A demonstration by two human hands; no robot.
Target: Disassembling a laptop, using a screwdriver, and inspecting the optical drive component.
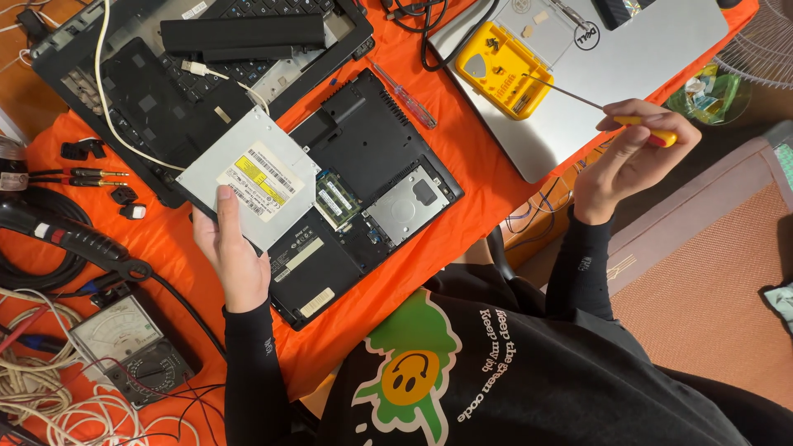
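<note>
Head view: left hand point(234, 256) grips optical drive point(248, 177); right hand point(629, 157) grips screwdriver point(607, 106).

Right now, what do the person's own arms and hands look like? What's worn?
Both arms wear tight black long sleeves reaching the wrists, each with small pale print near the forearm. The left hand and right hand are bare: no gloves, rings or watch visible. The sleeves match a black top with a green and orange smiley graphic on its front.

Orange-covered table point(487, 157): opened black laptop point(372, 182), silver laptop point(628, 58), analog multimeter point(132, 347), screwdriver point(405, 95), tangled cables point(49, 396).
</note>
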